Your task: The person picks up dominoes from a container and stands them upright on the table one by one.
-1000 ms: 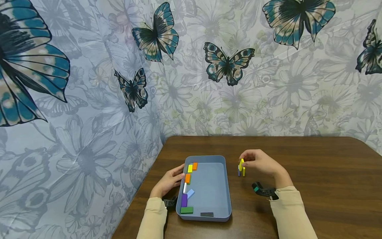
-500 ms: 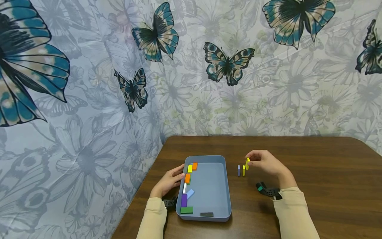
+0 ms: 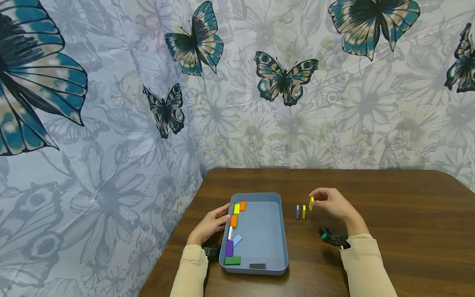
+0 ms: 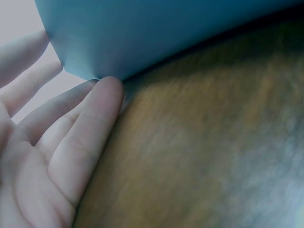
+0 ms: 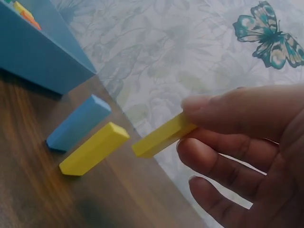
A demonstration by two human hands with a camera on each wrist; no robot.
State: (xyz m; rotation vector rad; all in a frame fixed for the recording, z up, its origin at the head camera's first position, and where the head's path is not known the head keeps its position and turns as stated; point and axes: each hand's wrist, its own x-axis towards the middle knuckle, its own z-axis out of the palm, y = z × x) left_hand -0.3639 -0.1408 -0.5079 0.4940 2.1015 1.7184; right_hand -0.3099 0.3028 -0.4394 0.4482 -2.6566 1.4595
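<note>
My right hand (image 3: 335,206) pinches a small yellow block (image 5: 164,137) upright between thumb and fingertips. Its lower end seems off the table. Just left of it, another yellow block (image 5: 95,149) and a blue block (image 5: 78,124) stand on end, apart from each other. My left hand (image 3: 209,225) rests against the left side of the blue-grey tray (image 3: 283,231), its fingers nearly straight; the left wrist view shows the fingertips on the tray's outer wall (image 4: 142,38).
Along the tray's left side lie several blocks, among them a purple block (image 3: 229,248), a green block (image 3: 232,260) and a light blue block (image 3: 237,240). A dark grey block (image 3: 257,266) lies at its near side. The brown table (image 3: 408,222) meets a butterfly-patterned wall covering (image 3: 230,123).
My right hand has moved right with the yellow block, from above the two standing blocks to beside them. The left hand and tray have stayed in place.
</note>
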